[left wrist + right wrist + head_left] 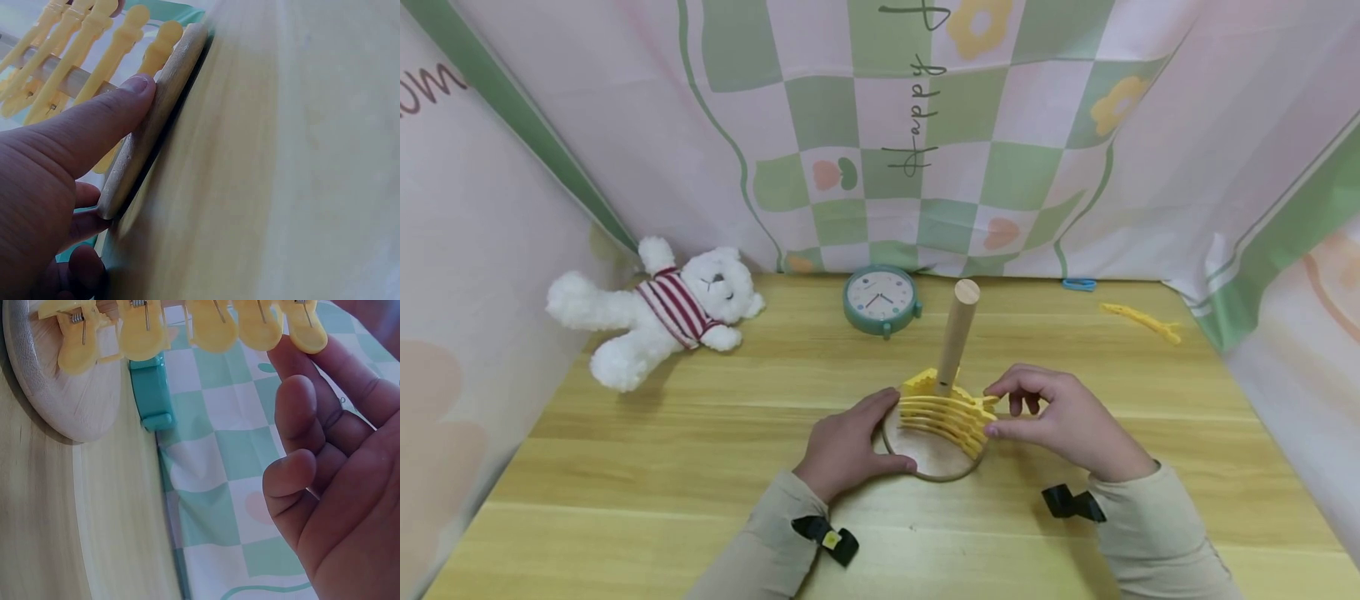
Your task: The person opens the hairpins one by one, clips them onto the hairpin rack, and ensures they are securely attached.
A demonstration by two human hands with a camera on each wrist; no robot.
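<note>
A round wooden stand [936, 460] with an upright dowel [958, 333] sits on the table, tilt not evident. Several long yellow spring clips [940, 414] are stacked one above another around the foot of the dowel, their handle ends to the right. My left hand [857, 442] grips the base's left rim; in the left wrist view the thumb [106, 119] lies over the edge near the lowest clip. With thumb and index finger, my right hand [1060, 417] pinches the end of the topmost clip [304, 328]. Its other fingers are curled beneath, holding nothing.
Behind the stand lies a green round clock [880, 300]. A white plush bear [662, 308] in a striped shirt is at the back left. At the back right are a blue clip [1079, 284] and another yellow clip [1142, 322]. A patterned curtain [895, 125] hangs along the table's rear edge.
</note>
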